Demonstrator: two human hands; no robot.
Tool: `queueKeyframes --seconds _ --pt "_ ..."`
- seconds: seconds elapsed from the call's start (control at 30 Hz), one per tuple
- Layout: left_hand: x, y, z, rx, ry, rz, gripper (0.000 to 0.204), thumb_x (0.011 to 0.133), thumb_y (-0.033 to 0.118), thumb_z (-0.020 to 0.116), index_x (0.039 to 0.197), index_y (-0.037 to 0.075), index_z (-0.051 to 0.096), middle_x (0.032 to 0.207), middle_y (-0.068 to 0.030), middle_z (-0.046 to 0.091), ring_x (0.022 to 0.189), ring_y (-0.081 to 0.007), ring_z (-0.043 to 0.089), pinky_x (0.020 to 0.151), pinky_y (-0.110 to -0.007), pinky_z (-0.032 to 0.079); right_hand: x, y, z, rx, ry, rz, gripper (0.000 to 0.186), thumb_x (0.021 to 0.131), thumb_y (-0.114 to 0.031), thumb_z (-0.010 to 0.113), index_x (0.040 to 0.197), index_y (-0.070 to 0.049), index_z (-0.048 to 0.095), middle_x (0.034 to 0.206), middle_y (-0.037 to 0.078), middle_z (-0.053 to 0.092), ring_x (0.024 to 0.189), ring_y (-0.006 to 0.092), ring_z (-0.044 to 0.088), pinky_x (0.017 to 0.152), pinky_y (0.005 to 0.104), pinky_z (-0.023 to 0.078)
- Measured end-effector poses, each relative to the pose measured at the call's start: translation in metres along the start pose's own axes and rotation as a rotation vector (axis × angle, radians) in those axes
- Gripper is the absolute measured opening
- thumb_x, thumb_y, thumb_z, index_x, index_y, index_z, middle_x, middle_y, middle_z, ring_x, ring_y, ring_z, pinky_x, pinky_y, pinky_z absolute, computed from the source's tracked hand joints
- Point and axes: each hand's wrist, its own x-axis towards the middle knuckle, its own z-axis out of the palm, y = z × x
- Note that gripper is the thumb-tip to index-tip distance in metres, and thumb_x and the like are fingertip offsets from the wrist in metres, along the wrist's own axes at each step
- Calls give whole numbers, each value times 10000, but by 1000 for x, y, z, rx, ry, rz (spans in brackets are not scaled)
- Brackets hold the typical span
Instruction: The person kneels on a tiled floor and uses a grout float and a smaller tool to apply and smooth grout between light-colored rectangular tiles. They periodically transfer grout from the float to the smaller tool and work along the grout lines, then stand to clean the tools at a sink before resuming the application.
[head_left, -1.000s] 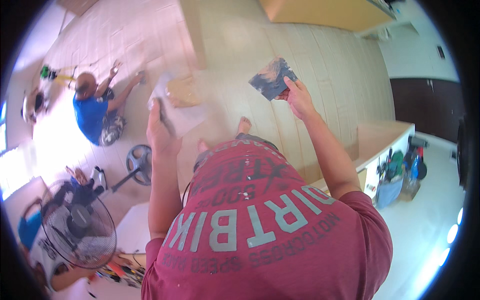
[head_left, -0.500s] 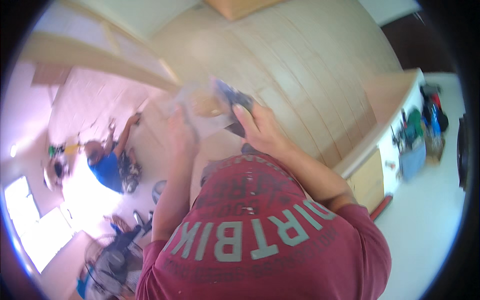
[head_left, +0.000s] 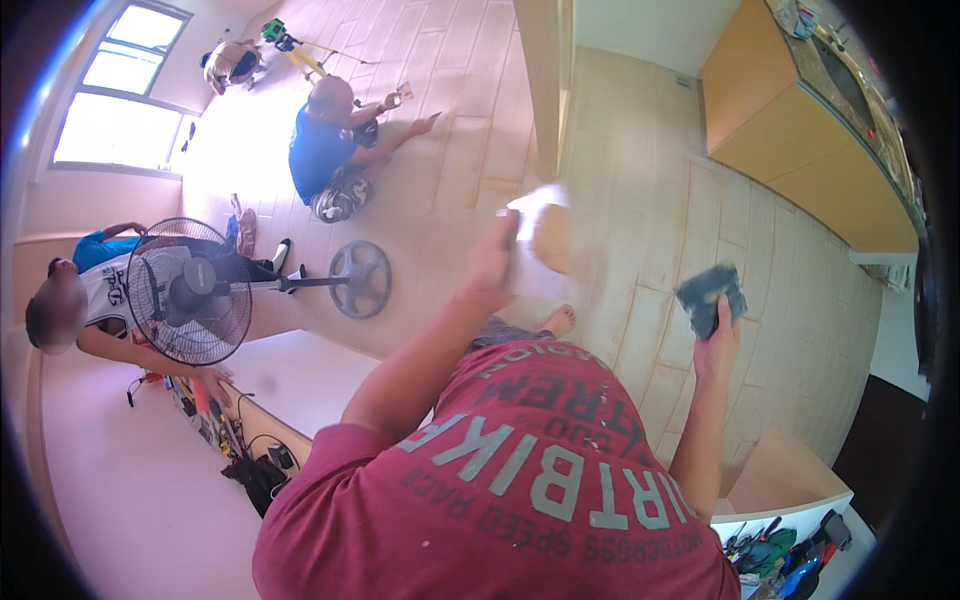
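My left hand (head_left: pixel 492 265) grips a flat white piece (head_left: pixel 535 282) by its left edge, out in front of my shirt. A tan patch (head_left: pixel 553 240) shows on that piece; motion blur hides whether it is a lump of paste or an opening. Away to the right, my right hand (head_left: pixel 716 350) is closed on a dark, squarish flat pad (head_left: pixel 708 300), thumb across its face. The pad looks black-green with pale smudges; its exact kind I cannot make out. The two hands are well apart, above the tiled floor (head_left: pixel 640 225).
A standing fan (head_left: pixel 190 290) is at left, beside a person (head_left: pixel 110 290) reaching over a counter holding tools and cables. Another person in blue (head_left: pixel 322 150) crouches on the floor near a tripod (head_left: pixel 300 60). A wooden cabinet (head_left: pixel 790 130) stands far right; tools lie on a ledge (head_left: pixel 780 515) lower right.
My hands, close together before, are now spread apart: the right with the dark pad went right, the left keeps the white piece. The view has turned, bringing the fan and cabinet further in.
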Motion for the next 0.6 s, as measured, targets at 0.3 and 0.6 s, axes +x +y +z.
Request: queueKeyframes --seconds 0.3,0.6 --pt "23 75 -130 -377 145 307 232 1091 323 525 1116 116 627 878 -17 674 666 -148 572 563 -305 458 30 41 52 214 -143 230 277 980 -263 713 1207 -122 643 1017 9 712 850 153 680 654 335 521" --pt "26 17 -111 -289 -93 -9 341 1087 417 494 1021 110 626 788 -48 613 643 -175 555 511 -322 444 -35 62 36 144 -151 393 313 954 -159 738 1218 -29 633 1106 66 709 1005 199 702 898 366 585"
